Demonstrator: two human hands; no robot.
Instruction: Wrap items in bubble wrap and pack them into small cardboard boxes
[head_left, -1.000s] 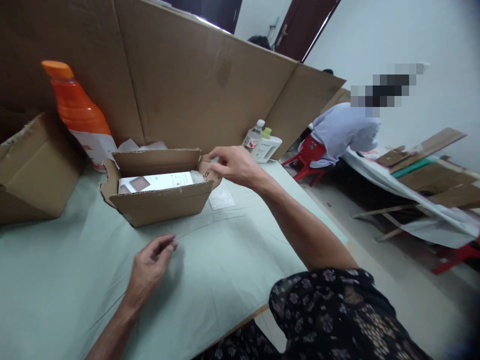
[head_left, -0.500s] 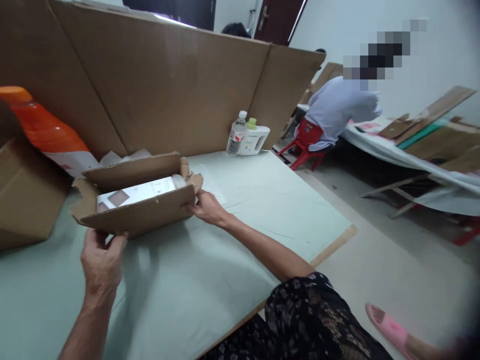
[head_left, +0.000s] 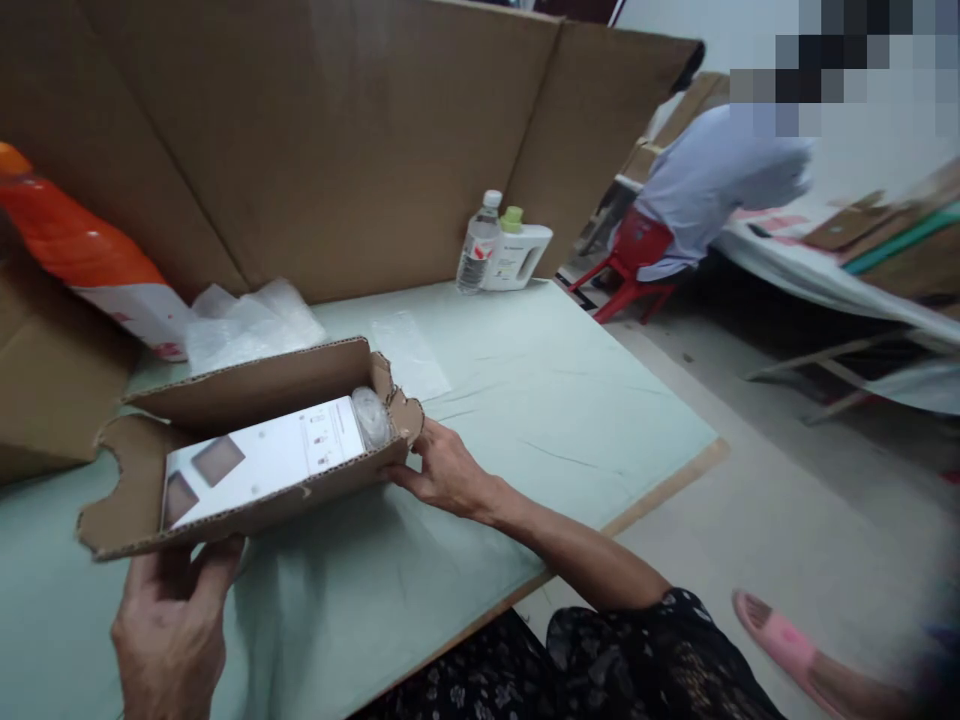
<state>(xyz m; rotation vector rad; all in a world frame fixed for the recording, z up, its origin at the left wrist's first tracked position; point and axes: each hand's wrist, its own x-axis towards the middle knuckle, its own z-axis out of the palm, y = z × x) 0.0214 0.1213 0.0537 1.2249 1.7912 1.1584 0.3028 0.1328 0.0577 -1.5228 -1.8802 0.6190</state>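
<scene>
An open cardboard box (head_left: 300, 500) is tilted above the table, held between both my hands. Inside it lies a white printed box (head_left: 277, 455) with brown squares at its left end. A clear crumpled plastic wad (head_left: 370, 417) fills the box's right end. My left hand (head_left: 176, 610) grips the lower left front, its fingertips hidden beneath the cardboard. At the right end, my right hand (head_left: 446, 465) pinches the corner, thumb below and fingers partly out of sight behind the flap.
Bubble wrap (head_left: 251, 320) and an orange bottle (head_left: 97, 250) lie behind the box. A water bottle (head_left: 478, 245) and a white jug (head_left: 517, 258) stand near the cardboard screen (head_left: 360, 150). A seated person (head_left: 712, 180) is on a red chair (head_left: 637, 255) at the right.
The cardboard box has come nearer to me and tipped, so more of its inside shows. Both hands keep hold of it. My view has shifted downward.
</scene>
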